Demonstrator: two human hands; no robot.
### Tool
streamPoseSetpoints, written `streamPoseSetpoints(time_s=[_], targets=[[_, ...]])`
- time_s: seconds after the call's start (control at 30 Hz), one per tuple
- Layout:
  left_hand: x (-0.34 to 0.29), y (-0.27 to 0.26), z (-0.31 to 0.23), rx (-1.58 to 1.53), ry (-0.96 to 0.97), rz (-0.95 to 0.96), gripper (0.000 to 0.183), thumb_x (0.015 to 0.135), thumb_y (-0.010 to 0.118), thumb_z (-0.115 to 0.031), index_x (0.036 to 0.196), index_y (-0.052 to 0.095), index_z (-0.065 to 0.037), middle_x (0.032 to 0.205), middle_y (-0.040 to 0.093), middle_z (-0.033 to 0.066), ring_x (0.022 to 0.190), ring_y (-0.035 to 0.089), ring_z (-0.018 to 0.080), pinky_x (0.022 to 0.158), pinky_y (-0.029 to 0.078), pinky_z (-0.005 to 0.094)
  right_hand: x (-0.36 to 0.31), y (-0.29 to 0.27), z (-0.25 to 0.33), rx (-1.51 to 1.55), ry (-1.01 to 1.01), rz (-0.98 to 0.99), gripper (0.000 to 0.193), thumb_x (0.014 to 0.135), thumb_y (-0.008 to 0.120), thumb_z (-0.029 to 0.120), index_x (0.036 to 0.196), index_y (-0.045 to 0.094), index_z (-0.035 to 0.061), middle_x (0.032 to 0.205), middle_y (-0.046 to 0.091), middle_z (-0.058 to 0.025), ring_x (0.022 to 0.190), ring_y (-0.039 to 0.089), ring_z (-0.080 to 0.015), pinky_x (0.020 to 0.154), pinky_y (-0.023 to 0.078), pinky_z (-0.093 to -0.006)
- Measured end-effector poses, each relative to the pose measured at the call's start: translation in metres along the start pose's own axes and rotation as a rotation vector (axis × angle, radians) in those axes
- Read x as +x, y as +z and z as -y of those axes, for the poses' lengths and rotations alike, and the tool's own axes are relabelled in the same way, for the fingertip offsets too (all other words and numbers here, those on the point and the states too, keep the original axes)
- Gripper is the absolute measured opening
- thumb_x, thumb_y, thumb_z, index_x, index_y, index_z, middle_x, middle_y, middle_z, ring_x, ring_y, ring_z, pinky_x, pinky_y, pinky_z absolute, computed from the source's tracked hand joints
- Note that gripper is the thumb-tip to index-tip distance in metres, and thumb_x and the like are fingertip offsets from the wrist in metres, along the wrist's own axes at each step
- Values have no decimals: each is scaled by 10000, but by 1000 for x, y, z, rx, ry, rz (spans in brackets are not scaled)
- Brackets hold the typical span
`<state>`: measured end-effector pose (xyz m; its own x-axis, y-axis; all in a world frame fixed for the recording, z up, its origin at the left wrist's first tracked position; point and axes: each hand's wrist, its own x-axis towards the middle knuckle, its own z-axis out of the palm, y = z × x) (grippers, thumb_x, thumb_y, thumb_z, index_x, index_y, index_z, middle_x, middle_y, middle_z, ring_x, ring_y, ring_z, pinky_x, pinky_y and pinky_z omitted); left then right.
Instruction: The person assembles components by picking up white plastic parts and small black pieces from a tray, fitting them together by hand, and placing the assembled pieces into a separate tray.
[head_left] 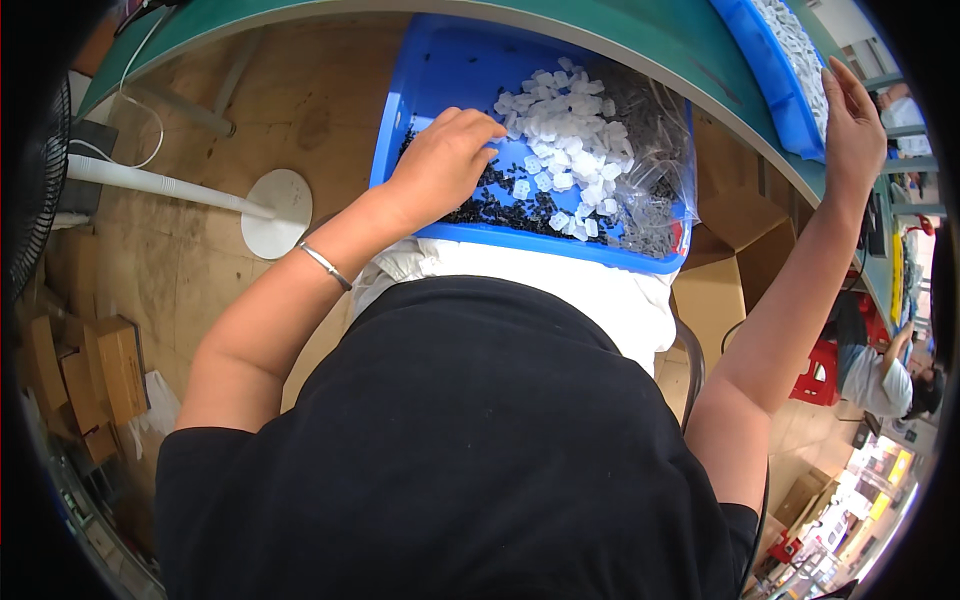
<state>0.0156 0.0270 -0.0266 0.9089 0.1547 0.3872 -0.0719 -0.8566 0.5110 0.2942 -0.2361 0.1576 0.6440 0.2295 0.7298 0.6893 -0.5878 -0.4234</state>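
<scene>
A blue tray [425, 75] sits across my lap, its far part under the table edge. Inside it lie a heap of small white translucent plastic pieces [570, 125], many tiny black parts [510, 208] and a clear plastic bag [655, 150] with dark grey parts. My left hand [448, 160] hovers over the tray's left side, beside the white heap, with its fingers curled; anything at the fingertips is too small to make out. At the upper right, my right hand [853, 125] is at the side of a second blue bin [790, 110], its fingers stretched out. That bin holds more whitish pieces [795, 45].
The green table [330, 12] curves across the top. On the left are a fan with a white pole and round base [277, 214] and cardboard boxes [120, 370]. An open carton [710, 290] stands below the tray's right side. Another person [880, 375] sits far right near a red stool [818, 375].
</scene>
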Motion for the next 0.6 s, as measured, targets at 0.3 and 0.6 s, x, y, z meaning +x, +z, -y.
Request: streamPoseSetpoints(time_s=[0.3, 0.6], targets=[[-2, 8, 12, 59, -22, -40, 187, 832, 642, -25, 1016, 620, -9, 976, 597, 105, 952, 562, 307, 822, 478, 396, -177, 66, 104, 385, -263, 957, 155, 763, 687, 63, 917, 700, 53, 875, 670, -124, 792, 646, -318, 729, 515, -401], [-3, 0, -2, 28, -49, -39, 132, 825, 674, -59, 935, 621, -10, 912, 587, 99, 851, 586, 263, 775, 495, 368, -217, 85, 111, 231, -425, 1034, 87, 758, 645, 78, 814, 696, 38, 816, 654, -126, 792, 647, -309, 710, 515, -414]])
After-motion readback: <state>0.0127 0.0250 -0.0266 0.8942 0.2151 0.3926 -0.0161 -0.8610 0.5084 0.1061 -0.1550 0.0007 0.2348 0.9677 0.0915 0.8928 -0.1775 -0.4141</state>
